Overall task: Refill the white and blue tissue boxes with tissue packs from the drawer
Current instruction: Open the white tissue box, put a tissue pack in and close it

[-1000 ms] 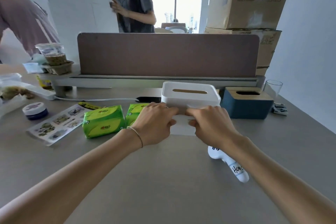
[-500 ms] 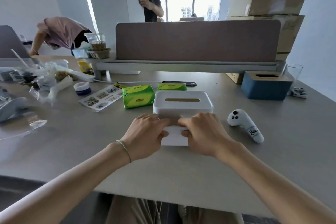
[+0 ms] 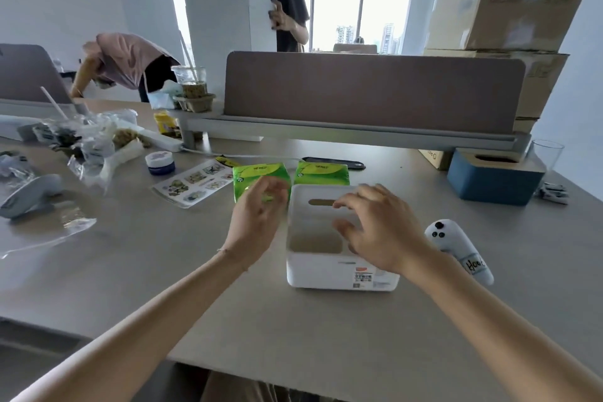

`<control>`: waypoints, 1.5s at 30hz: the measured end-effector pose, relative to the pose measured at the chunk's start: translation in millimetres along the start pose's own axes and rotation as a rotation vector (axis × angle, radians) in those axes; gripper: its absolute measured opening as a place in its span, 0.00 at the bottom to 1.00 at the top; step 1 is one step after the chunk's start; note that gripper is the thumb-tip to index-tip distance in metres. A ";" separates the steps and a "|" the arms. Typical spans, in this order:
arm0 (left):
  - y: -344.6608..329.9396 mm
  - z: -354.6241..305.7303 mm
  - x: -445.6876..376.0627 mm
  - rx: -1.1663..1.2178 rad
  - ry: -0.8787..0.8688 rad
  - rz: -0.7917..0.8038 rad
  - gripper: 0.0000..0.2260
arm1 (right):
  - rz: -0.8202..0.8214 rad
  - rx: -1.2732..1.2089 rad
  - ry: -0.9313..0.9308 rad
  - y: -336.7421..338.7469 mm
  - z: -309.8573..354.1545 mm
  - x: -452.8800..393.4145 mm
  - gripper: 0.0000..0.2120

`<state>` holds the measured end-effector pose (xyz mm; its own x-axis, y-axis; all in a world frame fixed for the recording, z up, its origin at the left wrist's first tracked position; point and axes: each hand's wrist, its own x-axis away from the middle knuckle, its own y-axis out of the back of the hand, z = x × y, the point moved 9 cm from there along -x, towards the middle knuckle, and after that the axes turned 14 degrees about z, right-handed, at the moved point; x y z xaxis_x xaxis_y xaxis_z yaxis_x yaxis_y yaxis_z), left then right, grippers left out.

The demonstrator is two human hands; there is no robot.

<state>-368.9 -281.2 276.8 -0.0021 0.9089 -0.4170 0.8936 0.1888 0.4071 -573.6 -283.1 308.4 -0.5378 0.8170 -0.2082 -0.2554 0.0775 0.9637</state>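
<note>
Both of my hands are loose and holding nothing right now. My left hand (image 3: 257, 222) is hanging in the air with its fingers curled a little, just left of the white tissue box (image 3: 339, 266) and in front of a green tissue pack (image 3: 257, 174). It looks blurry, and I am not seeing it touch the box. My right hand (image 3: 380, 232) is spreading its fingers wide over the right part of the box, hovering just above it.

I am seeing the white tissue box lying tipped on the desk (image 3: 163, 271), near the front edge, so its open bottom is facing up at me. Its inside is looking bare. The side with the slot is facing away, toward the far end of the desk. A small sticker label is showing on the near wall.

2 green tissue packs are sitting just behind the box, with the second pack (image 3: 321, 170) to the right of the first. The blue tissue box (image 3: 492, 183) is sitting upright well apart, at the far right, beside a clear glass (image 3: 546, 158). A white controller (image 3: 456, 248) is lying just right of the white box. A sticker sheet (image 3: 192, 182) is lying to the left of the packs.
</note>
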 end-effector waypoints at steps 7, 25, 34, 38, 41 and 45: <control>-49.7 67.3 -51.3 0.683 0.342 0.032 0.12 | 0.031 -0.039 -0.005 -28.0 12.0 -28.5 0.23; -80.1 66.1 -51.3 0.963 0.373 0.088 0.15 | -0.017 0.097 -0.035 -30.4 13.8 -32.3 0.25; -8.3 29.7 -52.1 0.231 0.028 -0.021 0.15 | 0.039 0.072 0.035 -23.9 16.6 -33.7 0.25; 11.5 -19.4 -36.6 -0.413 -0.157 0.252 0.28 | 0.098 0.073 0.068 -15.7 26.1 -48.2 0.26; 20.3 -25.8 -25.0 -0.582 -0.129 0.370 0.40 | 0.089 0.030 0.137 -2.1 50.1 -57.7 0.24; 53.1 -11.7 -20.0 -0.591 -0.036 0.395 0.47 | 0.139 -0.013 0.236 2.8 91.1 -73.3 0.20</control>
<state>-326.7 -285.0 316.3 0.2955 0.9401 -0.1700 0.4315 0.0274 0.9017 -461.7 -290.7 341.6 -0.7406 0.6630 -0.1089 -0.1754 -0.0344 0.9839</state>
